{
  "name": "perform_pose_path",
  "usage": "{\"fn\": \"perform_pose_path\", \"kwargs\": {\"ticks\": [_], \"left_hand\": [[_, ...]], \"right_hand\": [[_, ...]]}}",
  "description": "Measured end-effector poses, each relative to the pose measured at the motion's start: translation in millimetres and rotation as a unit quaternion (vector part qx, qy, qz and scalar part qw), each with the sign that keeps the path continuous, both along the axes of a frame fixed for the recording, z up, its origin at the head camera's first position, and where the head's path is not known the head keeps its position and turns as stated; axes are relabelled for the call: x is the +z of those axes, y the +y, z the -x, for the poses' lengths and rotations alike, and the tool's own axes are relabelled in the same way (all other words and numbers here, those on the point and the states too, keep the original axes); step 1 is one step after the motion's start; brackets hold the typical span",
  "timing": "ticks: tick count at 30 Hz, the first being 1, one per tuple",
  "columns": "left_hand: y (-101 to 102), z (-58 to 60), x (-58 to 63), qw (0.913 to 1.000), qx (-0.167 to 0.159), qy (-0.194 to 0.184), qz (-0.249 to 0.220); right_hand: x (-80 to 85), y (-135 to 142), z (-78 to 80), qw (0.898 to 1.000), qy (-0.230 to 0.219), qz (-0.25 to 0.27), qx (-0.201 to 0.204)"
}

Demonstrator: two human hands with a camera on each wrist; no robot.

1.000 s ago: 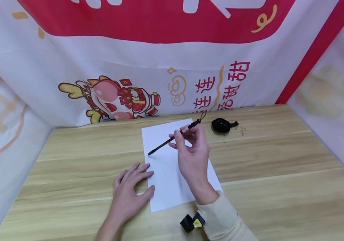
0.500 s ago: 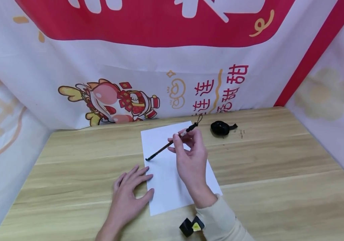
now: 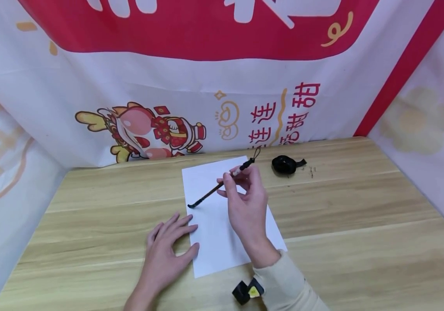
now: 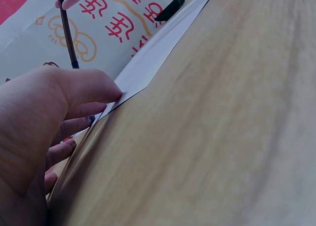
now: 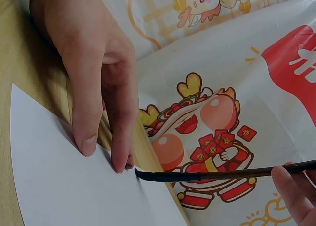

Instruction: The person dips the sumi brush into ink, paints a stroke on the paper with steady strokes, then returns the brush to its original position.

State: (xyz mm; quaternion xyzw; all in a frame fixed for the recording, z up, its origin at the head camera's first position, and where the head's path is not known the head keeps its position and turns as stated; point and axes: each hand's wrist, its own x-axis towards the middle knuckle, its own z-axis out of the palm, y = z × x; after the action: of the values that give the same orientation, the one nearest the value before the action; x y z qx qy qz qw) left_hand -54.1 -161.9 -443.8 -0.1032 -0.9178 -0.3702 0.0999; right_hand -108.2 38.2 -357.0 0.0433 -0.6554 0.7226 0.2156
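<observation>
A sheet of white paper (image 3: 214,242) lies slightly turned on the wooden table. My right hand (image 3: 247,203) pinches a dark-handled writing brush (image 3: 212,190) between thumb and fingers, its hanging loop pointing up and away. The black brush tip meets the paper near its left edge, bent to one side in the right wrist view, where the brush hair (image 5: 163,176) looks wet and dark. Just below the tip, my left hand (image 3: 167,250) rests with spread fingers on the paper's left edge. In the left wrist view, the thumb (image 4: 98,87) of that hand lies at the sheet's border.
Beyond the paper to the right sits a round black object (image 3: 284,165) with a short tab and small dark specks beside it. A printed cloth (image 3: 159,73) hangs along the table's back edge. A black wrist camera (image 3: 241,293) sticks out by the right sleeve.
The brush tip has come slightly down and left toward the sheet's left edge, and now bends on the paper. Over the last half second hardly anything moves; the left hand stays put.
</observation>
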Motion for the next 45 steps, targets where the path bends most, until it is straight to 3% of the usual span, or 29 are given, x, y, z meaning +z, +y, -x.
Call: {"fn": "perform_pose_path", "kwargs": {"ticks": [33, 45], "left_hand": [[0.4, 0.0, 0.8, 0.9999, 0.003, -0.015, 0.003], [0.8, 0.8, -0.3, 1.0, 0.001, -0.004, 0.002]], "right_hand": [[0.5, 1.5, -1.2, 0.999, -0.003, -0.032, 0.008], [0.3, 3.4, -1.8, 0.999, -0.005, -0.042, 0.009]]}}
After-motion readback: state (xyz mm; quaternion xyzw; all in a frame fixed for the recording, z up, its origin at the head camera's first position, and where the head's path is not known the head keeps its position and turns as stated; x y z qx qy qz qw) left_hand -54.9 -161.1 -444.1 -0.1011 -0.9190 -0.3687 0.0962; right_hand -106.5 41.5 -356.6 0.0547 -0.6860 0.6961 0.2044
